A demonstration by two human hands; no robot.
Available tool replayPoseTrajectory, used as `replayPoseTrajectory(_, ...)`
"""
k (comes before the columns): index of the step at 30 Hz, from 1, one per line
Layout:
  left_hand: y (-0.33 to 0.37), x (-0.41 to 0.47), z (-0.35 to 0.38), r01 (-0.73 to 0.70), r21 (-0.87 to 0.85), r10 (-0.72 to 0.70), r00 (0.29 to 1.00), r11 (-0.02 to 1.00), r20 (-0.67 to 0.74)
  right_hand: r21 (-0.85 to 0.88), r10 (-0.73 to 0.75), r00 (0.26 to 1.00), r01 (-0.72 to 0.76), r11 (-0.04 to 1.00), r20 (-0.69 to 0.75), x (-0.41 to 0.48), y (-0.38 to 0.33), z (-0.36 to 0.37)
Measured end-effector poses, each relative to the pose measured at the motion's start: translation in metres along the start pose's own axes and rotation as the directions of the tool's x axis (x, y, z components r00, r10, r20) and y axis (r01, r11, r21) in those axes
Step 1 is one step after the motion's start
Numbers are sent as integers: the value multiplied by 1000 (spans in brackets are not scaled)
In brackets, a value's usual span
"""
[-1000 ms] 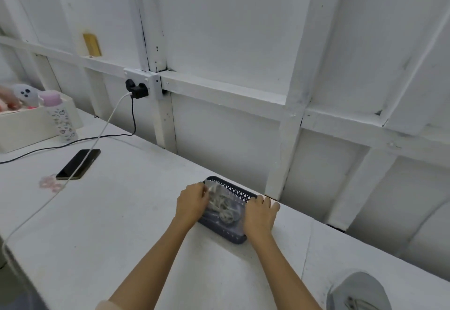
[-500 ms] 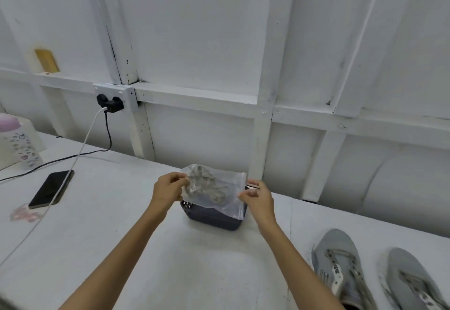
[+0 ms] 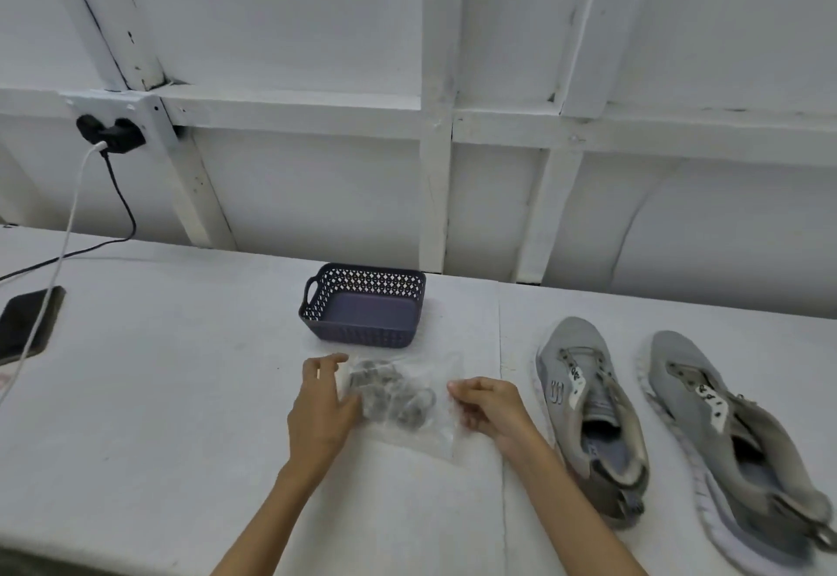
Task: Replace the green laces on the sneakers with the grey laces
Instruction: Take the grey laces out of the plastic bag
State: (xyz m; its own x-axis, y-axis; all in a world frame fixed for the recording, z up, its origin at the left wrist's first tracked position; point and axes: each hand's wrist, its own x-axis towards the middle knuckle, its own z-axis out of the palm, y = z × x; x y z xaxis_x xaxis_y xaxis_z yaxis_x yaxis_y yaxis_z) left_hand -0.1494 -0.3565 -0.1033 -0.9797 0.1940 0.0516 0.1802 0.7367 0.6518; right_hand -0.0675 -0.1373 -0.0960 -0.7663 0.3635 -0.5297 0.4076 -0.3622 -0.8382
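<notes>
A clear plastic bag (image 3: pixel 410 399) with coiled grey laces (image 3: pixel 389 394) inside lies on the white table in front of a dark blue basket (image 3: pixel 367 304). My left hand (image 3: pixel 324 408) holds the bag's left edge, thumb on top of the bag. Its right edge is pinched by my right hand (image 3: pixel 487 403), fingers curled. Two grey sneakers stand to the right, toes pointing away: one (image 3: pixel 589 412) near my right hand, the other (image 3: pixel 724 439) further right. No laces show in their eyelets.
A black phone (image 3: pixel 27 322) lies at the left edge with a white cable (image 3: pixel 63 249) running up to a wall socket (image 3: pixel 111 134). A black cable also leaves that socket. The white panelled wall rises right behind the table.
Both hands lifted the bag of laces out of the basket and brought it down onto the table in front of it. The view swung right, so the sneakers now show.
</notes>
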Motion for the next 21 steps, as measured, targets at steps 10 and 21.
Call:
replayPoseTrajectory(10,58,-16,58,-129,-347,212,954,929,213,68,34,986,-46,997,162,2,2,-3)
replayPoseTrajectory(21,56,-16,51,36,-619,25,996,785,89,-755,-734,671,425,499,-107,10,21,11)
